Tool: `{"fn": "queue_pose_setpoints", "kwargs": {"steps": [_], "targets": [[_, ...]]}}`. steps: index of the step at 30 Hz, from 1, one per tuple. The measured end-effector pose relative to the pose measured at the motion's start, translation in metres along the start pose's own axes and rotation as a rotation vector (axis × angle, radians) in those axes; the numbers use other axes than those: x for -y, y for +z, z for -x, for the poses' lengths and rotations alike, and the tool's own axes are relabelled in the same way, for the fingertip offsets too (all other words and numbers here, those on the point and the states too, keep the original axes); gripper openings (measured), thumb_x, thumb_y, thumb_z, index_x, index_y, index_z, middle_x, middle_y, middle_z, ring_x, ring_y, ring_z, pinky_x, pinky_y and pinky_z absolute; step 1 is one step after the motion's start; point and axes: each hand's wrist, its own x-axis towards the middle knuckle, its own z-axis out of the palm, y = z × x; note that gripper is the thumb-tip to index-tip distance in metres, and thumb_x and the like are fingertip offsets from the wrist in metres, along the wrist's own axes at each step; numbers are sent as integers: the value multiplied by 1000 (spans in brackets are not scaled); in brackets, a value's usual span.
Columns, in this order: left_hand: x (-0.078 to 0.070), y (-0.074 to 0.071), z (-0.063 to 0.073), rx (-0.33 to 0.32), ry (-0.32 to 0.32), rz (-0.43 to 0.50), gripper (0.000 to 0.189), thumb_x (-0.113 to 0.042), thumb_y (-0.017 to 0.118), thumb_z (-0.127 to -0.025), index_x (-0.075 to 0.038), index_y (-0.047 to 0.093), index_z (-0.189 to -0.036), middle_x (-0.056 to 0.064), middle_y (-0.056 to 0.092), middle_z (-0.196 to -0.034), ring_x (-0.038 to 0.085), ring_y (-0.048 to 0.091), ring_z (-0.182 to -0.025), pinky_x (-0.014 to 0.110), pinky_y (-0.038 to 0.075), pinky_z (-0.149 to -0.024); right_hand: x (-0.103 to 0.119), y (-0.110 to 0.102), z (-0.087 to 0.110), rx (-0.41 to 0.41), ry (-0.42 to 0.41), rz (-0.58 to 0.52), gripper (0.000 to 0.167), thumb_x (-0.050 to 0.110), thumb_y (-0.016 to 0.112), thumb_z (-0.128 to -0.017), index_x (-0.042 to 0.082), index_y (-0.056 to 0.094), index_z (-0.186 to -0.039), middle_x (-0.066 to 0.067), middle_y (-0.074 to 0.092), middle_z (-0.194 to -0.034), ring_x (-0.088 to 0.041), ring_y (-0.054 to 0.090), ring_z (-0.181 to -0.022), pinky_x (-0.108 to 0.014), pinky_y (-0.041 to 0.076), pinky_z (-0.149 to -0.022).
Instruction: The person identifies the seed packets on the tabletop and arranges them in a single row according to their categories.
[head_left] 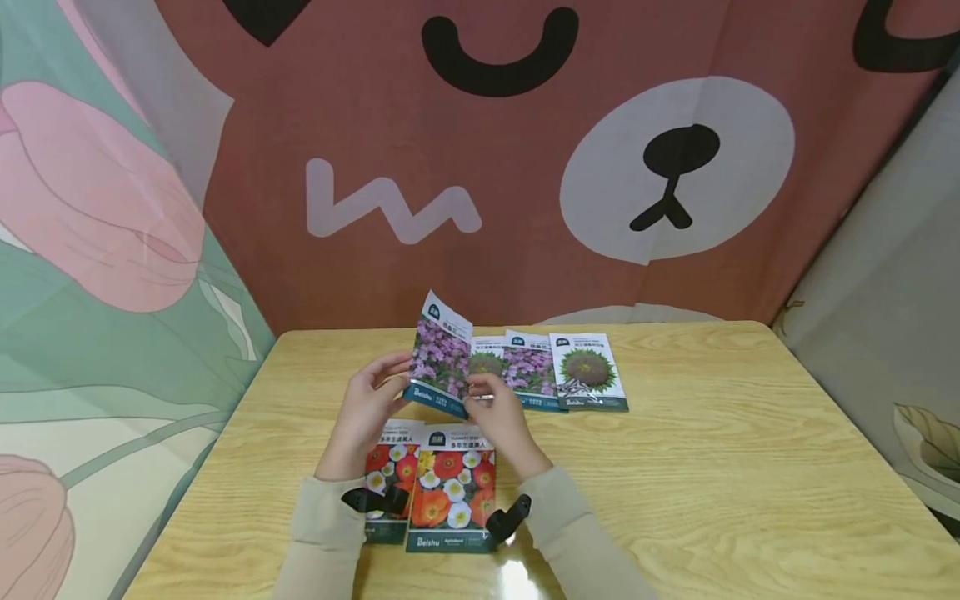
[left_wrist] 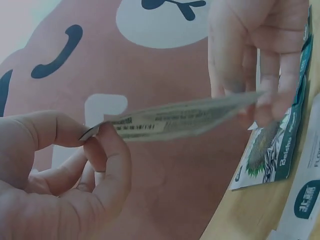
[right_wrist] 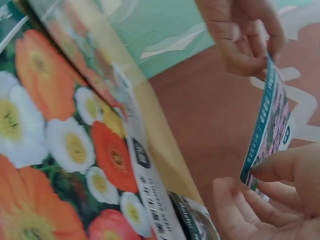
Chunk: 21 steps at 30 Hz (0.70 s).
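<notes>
A seed packet with purple flowers (head_left: 441, 354) is held up tilted above the table. My left hand (head_left: 369, 408) pinches its lower left edge between thumb and fingers. At its lower right corner my right hand (head_left: 504, 417) pinches it, thumb on the printed front in the right wrist view. The packet's back, with a barcode (left_wrist: 142, 127), faces the left wrist camera. Beneath my hands lie two poppy seed packets (head_left: 452, 492), side by side and partly covered by my left hand and wrist.
Behind the held packet, a row on the wooden table (head_left: 712, 467) has another purple-flower packet (head_left: 528, 371) and two packets with a green-fringed brown flower head, one at the right end (head_left: 588, 371) and one partly hidden. A printed bear curtain (head_left: 517, 167) hangs behind the table.
</notes>
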Motion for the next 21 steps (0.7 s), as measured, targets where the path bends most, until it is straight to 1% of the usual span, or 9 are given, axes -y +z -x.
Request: {"fn": "queue_pose_setpoints", "kwargs": {"steps": [3, 5, 6, 7, 10, 13, 16, 19, 21], "targets": [[-3, 3, 2, 37, 2, 6, 40, 2, 50, -101, 3, 51, -141, 21, 54, -133, 14, 63, -99, 25, 58, -82, 2, -9, -1, -42, 20, -51, 36, 1, 61, -97, 0, 59, -133, -24, 62, -117, -28, 70, -86, -47, 62, -73], [-3, 5, 3, 63, 4, 0, 40, 3, 50, -100, 3, 51, -140, 21, 55, -132, 13, 63, -97, 25, 57, -80, 3, -15, -2, -70, 36, -58, 39, 1, 62, -97, 2, 58, -135, -24, 62, -118, -29, 71, -88, -46, 61, -73], [-3, 6, 3, 75, 5, -5, 41, 3, 50, -99, 4, 51, -140, 21, 55, -131, 14, 62, -96, 25, 57, -79, -2, -17, -4, -86, 35, -59, 39, 1, 63, -96, 4, 59, -135, -22, 62, -117, -27, 71, -87, -43, 62, -72], [-3, 7, 4, 91, 6, -12, 41, 3, 51, -99, 4, 51, -140, 22, 55, -130, 14, 62, -95, 25, 57, -78, -1, -20, -5, -101, 36, -58, 40, 1, 63, -96, 4, 58, -136, -22, 62, -118, -27, 71, -87, -42, 62, -72], [-2, 8, 5, 137, -2, -39, 42, 3, 51, -98, 4, 50, -139, 22, 56, -127, 14, 62, -94, 26, 57, -79, 0, -29, -5, -145, 33, -54, 43, 0, 63, -95, 4, 58, -137, -24, 63, -116, -25, 70, -84, -42, 61, -71], [-1, 9, 5, 179, -16, -65, 42, 3, 52, -96, 6, 49, -138, 21, 58, -121, 16, 62, -93, 28, 58, -80, 4, -39, -4, -179, 29, -33, 45, 1, 63, -96, 6, 56, -140, -23, 64, -117, -22, 68, -78, -42, 61, -69], [1, 10, 6, 209, -31, -92, 41, 3, 52, -95, 6, 50, -136, 19, 58, -116, 17, 61, -92, 30, 58, -78, 7, -48, -2, -193, 19, -16, 46, 2, 63, -96, 7, 56, -141, -22, 65, -116, -20, 67, -74, -44, 61, -70], [2, 10, 7, 242, -29, -133, 40, 2, 53, -95, 6, 51, -135, 17, 59, -113, 18, 60, -91, 31, 57, -76, 8, -57, -2, -194, 2, -28, 47, 0, 62, -95, 5, 54, -141, -24, 65, -115, -20, 67, -71, -49, 61, -72], [2, 11, 7, 275, -26, -155, 40, 1, 54, -95, 6, 51, -135, 17, 58, -112, 19, 59, -91, 33, 57, -77, 10, -63, -1, -195, -6, -30, 49, -1, 62, -95, 4, 53, -142, -25, 65, -114, -19, 67, -70, -48, 62, -72]]}}
